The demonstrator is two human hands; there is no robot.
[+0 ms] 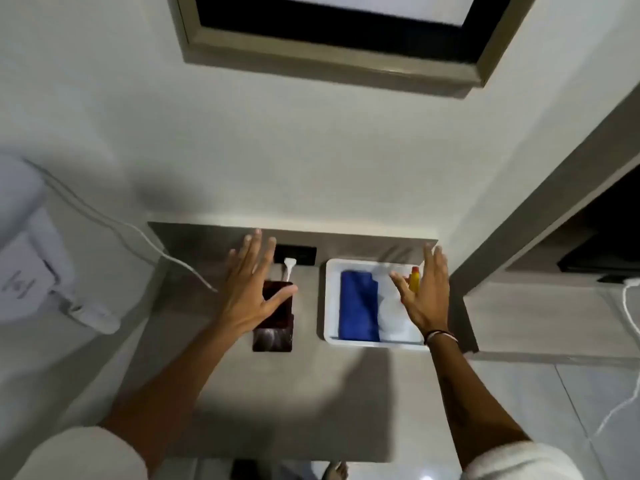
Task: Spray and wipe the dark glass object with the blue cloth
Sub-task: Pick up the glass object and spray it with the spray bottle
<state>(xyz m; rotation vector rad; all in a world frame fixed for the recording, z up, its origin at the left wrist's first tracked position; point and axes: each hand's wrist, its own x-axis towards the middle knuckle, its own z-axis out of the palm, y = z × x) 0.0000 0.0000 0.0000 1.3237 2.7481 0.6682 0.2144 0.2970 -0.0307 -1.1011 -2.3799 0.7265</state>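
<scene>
Centrally, the dark glass object (273, 336), a reddish-black rectangular piece, is lying flat on the grey surface (277, 393), with its far part lying under the left hand (254, 292). That hand is hovering above it with fingers spread and grasping nothing; whether the palm is touching the glass cannot be told. Just beyond the object, a white plug (289, 264) is sitting in a black wall socket (301, 255). Beside the object, to its right and apart from it, a white tray (331, 306) is resting on the same surface. Inside the tray, the folded blue cloth (358, 306) is occupying the left part, and a white spray bottle (389, 315) with a yellow and red nozzle (414, 278) is lying in the right part. Over the bottle, the right hand (424, 296) is hanging with fingers extended and loose, gripping nothing, a banded bracelet (441, 336) circling its wrist. White sleeves (79, 455) are showing at the lower edge. Farther out, a white cable (114, 223) is running along the wall at left, and a framed dark panel (332, 32) is hanging above.
</scene>
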